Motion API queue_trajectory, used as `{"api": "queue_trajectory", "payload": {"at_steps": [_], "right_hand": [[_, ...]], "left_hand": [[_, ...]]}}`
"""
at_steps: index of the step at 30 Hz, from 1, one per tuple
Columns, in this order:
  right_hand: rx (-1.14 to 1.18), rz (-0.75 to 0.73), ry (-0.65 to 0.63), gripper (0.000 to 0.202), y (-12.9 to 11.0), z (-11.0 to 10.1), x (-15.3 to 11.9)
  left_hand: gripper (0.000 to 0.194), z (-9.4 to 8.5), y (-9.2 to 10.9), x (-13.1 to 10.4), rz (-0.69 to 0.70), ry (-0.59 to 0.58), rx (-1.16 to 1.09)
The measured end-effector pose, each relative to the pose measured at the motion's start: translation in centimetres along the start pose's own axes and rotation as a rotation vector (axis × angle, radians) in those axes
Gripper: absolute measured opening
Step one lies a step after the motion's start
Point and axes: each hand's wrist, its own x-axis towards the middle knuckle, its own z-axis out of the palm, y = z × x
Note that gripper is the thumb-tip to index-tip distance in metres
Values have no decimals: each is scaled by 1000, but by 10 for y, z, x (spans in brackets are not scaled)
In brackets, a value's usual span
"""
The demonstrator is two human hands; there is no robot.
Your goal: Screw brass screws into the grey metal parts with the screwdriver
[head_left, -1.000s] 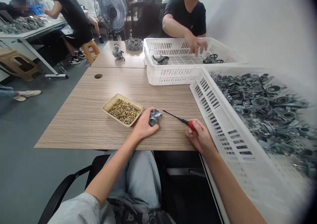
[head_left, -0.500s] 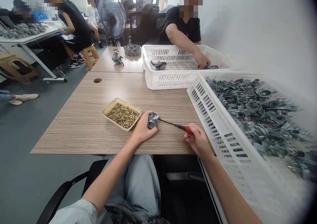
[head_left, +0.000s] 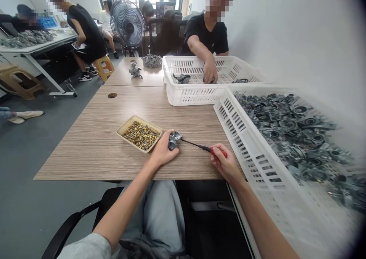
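My left hand (head_left: 163,150) is closed round a small grey metal part (head_left: 173,140) at the front of the wooden table. My right hand (head_left: 224,161) grips the red handle of a screwdriver (head_left: 203,147). The screwdriver's dark shaft points left, and its tip meets the right side of the metal part; the exact contact is too small to make out. Just left of my left hand, a cream tray (head_left: 121,129) holds many small brass-coloured pieces.
A white crate (head_left: 243,137) full of grey metal parts stands at the right. Behind it, a co-worker's hand (head_left: 210,71) reaches into another white crate (head_left: 188,95). Farther back on the table (head_left: 85,137) are a metal assembly (head_left: 134,70) and a heaped bowl (head_left: 152,61).
The co-worker's hand has moved left inside the far crate. My right hand's fingers have shifted on the red handle, showing more of it. My left hand still holds the metal part.
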Motion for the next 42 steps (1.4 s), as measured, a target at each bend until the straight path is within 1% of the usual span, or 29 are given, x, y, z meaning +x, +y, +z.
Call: {"api": "queue_trajectory", "payload": {"at_steps": [4,7,11,13,15,18,21,26,31,37,42], "right_hand": [[-24,7,-26,30,-1,-2,1],[-46,1,-8,32,-2,1,-1],[-125,-55,20,39,1,3,-2],[-153,-54,19,35,3,2,-2],[-116,-32,-4,28,3,0,-2],[5,-11,-28,32,1,-1,-2],[25,-17,10,33,0,-1,-2],[-110,-69,51,38,7,0,0],[-109,-38,85,43,7,3,0],[-33,-39,1,35,1,2,-3],[-66,-23,-5,36,3,-3,-2]], "left_hand": [[66,-1,-1,0,0,17,-4],[67,0,-3,0,13,16,-8],[68,0,-4,-1,19,2,-9],[66,0,-2,-1,-6,13,-1],[64,0,-1,-1,-42,27,7],[63,0,0,-1,-64,28,8],[64,0,-1,-1,-48,19,-3],[67,1,-3,-1,-35,24,-12],[66,0,-1,-1,-26,27,-10],[68,2,-4,-2,-1,40,3],[68,1,-5,-2,14,35,-4]]}}
